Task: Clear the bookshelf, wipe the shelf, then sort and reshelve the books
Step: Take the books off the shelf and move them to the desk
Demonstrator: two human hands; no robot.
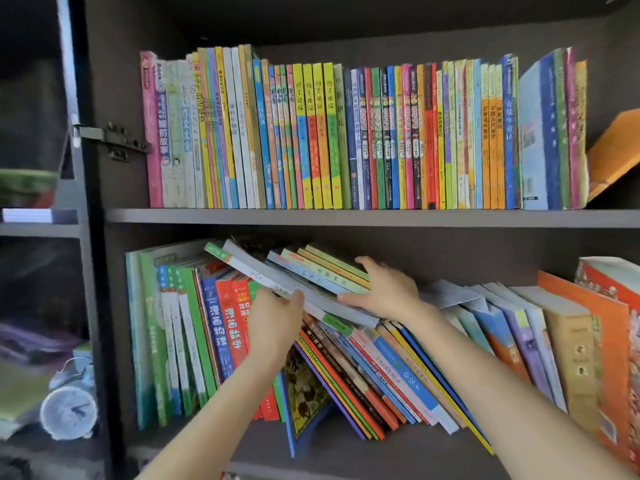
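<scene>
Left hand: palm up beneath the stack, fingers curled over its near edge and gripping it; the thumb is hidden, so I cannot tell where it sits.
Right hand: spread over the stack's right end, fingers hooked across the top towards the back, thumb pressed along the page edges. It seems a firm clasp, though the fingertips are out of sight.
Stack: several thin books held flat together, tilted down to the right, in the lower compartment and between both hands.
Under the stack: leaning books slanting to the left, their tops touching its underside.
Left of the stack: upright books, just beside the left wrist.
Lower shelf: carries the leaning and upright books.
Upper shelf: a tight row of spines standing upright, with an orange book tipped against its right end.
Side wall: a metal hinge.
Next cabinet, low down: a round clock, blurred.
</scene>
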